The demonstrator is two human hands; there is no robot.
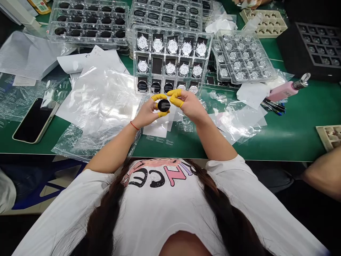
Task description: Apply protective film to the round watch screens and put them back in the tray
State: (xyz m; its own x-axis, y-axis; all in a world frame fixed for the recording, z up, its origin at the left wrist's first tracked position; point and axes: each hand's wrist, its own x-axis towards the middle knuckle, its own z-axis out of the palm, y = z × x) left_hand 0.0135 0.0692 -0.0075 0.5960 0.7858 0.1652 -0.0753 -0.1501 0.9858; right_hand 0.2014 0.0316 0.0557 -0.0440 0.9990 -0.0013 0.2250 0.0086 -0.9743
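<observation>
My left hand [149, 112], in yellow finger cots, grips a round watch head [164, 105] by its edge. Its upward face is black with small white print. My right hand [189, 105], also in yellow finger cots, has its thumb and fingers bent together at the disc's upper right edge. Whatever they pinch there is hidden. Just beyond both hands leans a clear plastic tray [163, 74] of watch heads. Most in it show silver backs; several in the nearest row have black printed faces. One pocket in the middle row holds only a black insert [157, 65].
Stacked trays [87, 21] line the back, with another tray stack [246, 57] at right. Plastic film [106, 103] and papers cover the left. A phone [34, 121], a pink bottle [285, 90] and pens [274, 106] lie around. Another person's arm [325, 174] is at far right.
</observation>
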